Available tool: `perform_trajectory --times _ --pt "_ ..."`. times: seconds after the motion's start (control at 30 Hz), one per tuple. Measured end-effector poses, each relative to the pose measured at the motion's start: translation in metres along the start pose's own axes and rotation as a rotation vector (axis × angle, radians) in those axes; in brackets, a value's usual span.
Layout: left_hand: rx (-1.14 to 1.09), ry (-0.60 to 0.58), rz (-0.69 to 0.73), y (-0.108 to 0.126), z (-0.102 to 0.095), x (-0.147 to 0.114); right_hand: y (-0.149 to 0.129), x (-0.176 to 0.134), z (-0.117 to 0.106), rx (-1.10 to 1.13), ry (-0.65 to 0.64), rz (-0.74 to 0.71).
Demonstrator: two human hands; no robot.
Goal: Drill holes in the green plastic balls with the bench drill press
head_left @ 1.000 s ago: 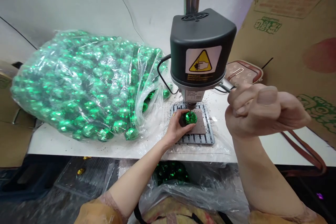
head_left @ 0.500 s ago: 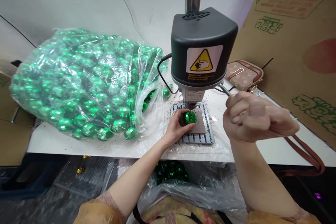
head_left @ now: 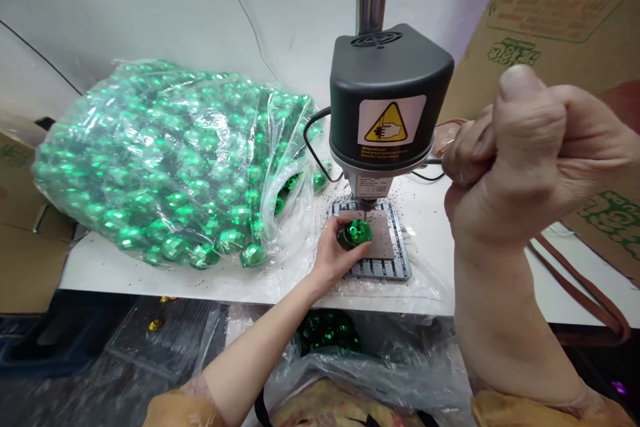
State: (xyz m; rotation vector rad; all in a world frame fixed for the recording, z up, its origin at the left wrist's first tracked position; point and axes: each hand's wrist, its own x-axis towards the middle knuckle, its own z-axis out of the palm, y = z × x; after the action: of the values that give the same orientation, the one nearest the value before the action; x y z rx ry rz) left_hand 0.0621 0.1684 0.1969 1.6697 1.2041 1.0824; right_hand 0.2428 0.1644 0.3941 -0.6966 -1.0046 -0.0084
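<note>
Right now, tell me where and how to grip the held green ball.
Probably best: grip the green ball around its sides from the left, as the left hand does. Its roundness suits a two-sided pinch; the drill bit near its top discourages coming from above.

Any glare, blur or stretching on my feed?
Head view: glare streaks the clear bag and the green ball glints; head view: the right hand, close to the camera, looms large, probably wide-lens stretch; head view: fine print below the warning triangle is too soft to read.
</note>
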Motion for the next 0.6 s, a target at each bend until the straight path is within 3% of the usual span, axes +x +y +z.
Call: perform_trajectory --times 0.07,0.17,0.23,0.27,0.33,0.5,0.6 --pt "0.16 -0.072 0.059 0.002 -0.018 -0.029 -0.001 0.002 -0.001 0.002 -0.004 0.016" --pt "0.427 -0.457 0.268 -0.004 -0.051 -0.074 0.0 0.0 -0.004 0.001 -0.006 0.027" --pt "0.533 -0.636 0.386 -0.009 -0.07 -0.086 0.001 -0.002 -0.005 0.004 -0.006 0.032" --pt "0.55 -0.653 0.412 -0.011 -0.076 -0.084 0.001 -0.002 -0.005 0.009 -0.002 0.033" --pt "0.528 -0.545 0.397 -0.011 -0.083 -0.06 0.001 -0.002 -0.004 0.025 0.008 0.034" --pt "0.555 0.095 0.136 -0.002 -0.085 0.067 0.002 -0.001 -0.003 0.068 0.034 0.063" --pt "0.594 0.169 0.085 -0.006 -0.088 0.129 0.003 -0.001 -0.004 0.088 0.035 0.037"
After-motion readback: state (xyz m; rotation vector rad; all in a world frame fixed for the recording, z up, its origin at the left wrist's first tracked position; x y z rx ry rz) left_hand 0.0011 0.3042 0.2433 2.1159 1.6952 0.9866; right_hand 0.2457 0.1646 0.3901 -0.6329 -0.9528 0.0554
